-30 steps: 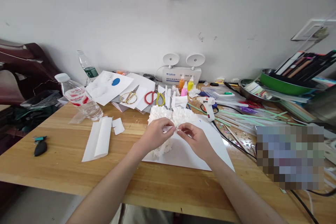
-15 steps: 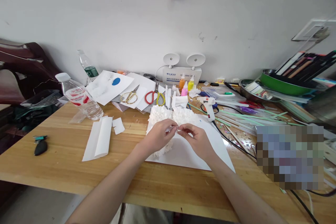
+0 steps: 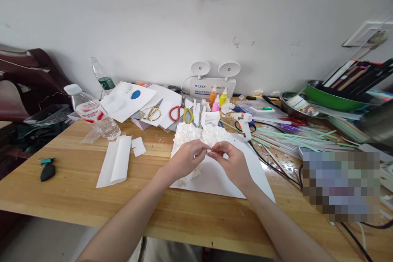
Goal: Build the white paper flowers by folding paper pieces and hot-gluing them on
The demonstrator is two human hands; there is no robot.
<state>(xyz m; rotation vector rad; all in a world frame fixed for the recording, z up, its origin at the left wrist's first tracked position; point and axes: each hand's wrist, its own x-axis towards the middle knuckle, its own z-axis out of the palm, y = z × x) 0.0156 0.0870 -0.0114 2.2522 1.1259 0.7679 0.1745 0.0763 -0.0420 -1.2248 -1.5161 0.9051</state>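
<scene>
My left hand [image 3: 189, 155] and my right hand [image 3: 229, 158] meet fingertip to fingertip above a white sheet [image 3: 221, 182]. Both pinch a small white piece of paper [image 3: 209, 150], mostly covered by the fingers. Under and behind the hands, clumps of ruffled white paper bits [image 3: 215, 133] lie on the sheet; part of them is hidden by my left hand. A white glue gun [image 3: 245, 125] stands just right of the sheet. Behind the clumps are white paper strips [image 3: 211, 118].
Gold scissors [image 3: 151, 113] and red-and-yellow-handled pliers [image 3: 181, 114] lie at the back. A water bottle [image 3: 98, 116], folded white paper [image 3: 118, 161] and a black key fob [image 3: 47, 172] are on the left. Glue sticks [image 3: 282, 139], a cable and a green bowl [image 3: 334, 96] crowd the right.
My fingertips have shifted slightly around the small paper piece, my right fingers drawing closer to the left ones. The things on the table stay where they were.
</scene>
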